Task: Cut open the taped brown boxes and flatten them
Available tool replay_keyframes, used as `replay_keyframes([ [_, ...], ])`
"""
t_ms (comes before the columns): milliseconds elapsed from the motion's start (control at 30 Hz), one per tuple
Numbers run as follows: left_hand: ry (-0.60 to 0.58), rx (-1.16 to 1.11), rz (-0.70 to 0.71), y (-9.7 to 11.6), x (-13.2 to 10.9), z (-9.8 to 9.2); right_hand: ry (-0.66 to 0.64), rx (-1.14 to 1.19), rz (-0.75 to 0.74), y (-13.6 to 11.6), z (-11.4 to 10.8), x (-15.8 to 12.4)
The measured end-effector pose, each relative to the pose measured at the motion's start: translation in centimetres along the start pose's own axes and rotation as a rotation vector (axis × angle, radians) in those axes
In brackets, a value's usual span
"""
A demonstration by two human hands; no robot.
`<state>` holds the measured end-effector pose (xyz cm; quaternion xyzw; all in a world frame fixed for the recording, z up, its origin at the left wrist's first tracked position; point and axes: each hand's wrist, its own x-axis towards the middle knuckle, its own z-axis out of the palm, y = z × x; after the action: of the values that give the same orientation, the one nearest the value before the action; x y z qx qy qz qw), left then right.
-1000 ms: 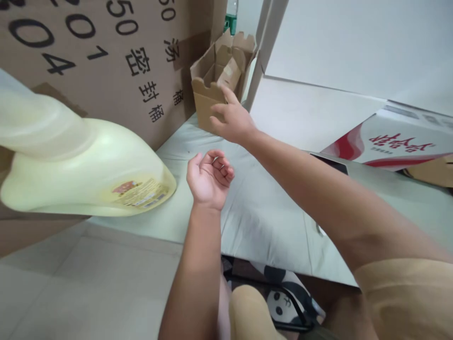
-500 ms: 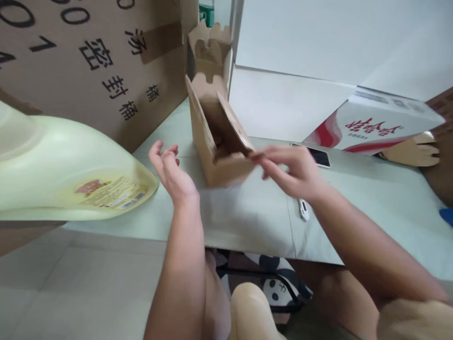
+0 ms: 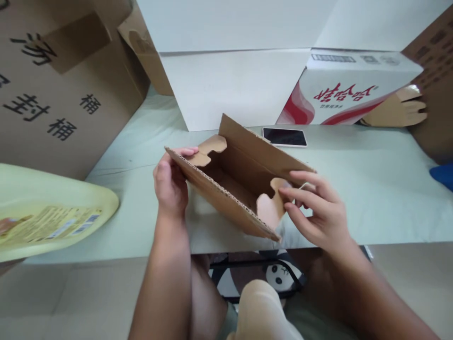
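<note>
Head-worn view, forward and down

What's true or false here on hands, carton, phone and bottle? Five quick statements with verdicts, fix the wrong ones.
1. The left hand and the right hand are both at the carton. True.
2. The carton is fully closed. False: its top is open and the inside shows.
3. The phone lies on the cloth, beyond the carton. True.
4. The right hand is holding the phone. False: its fingertips are at the carton's right flap.
5. The bottle is to the left of the carton. True.
</note>
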<state>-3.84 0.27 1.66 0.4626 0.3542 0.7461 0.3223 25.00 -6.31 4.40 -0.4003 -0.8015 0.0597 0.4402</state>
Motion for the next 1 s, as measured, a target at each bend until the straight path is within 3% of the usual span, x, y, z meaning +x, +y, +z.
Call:
replay_keyframes([
  [67, -0.036, 0.046, 0.023, -0.4, 0.0, 0.2, 0.224, -0.036, 0.05, 0.7, 1.1, -0.6],
  [133, -0.05, 0.092, 0.041, -0.8, -0.1, 0.2, 0.304, 0.026, 0.125, 1.2, 1.7, -1.1],
  [233, -0.007, 0.163, 0.001, -1.0, -0.4, 0.2, 0.074, 0.238, 0.18, 1.7, 1.9, -1.4],
  [333, 0.045, 0.252, -0.075, -1.0, -0.9, 0.0, -0.104, 0.377, 0.125, 2.0, 1.7, -1.6],
  [767, -0.212, 0.436, -0.09, 0.9, 0.1, -0.2, -0.083, 0.519, 0.194, 2.9, 3.0, -3.1],
  [867, -0.185, 0.401, -0.079, 0.7, -0.1, -0.9, -0.079, 0.604, 0.253, 3.0, 3.1, -3.3],
  [1000, -0.054, 0.316, -0.069, 0.2, -0.1, -1.8, -0.072, 0.67, 0.404, 3.5, 3.3, -3.6],
])
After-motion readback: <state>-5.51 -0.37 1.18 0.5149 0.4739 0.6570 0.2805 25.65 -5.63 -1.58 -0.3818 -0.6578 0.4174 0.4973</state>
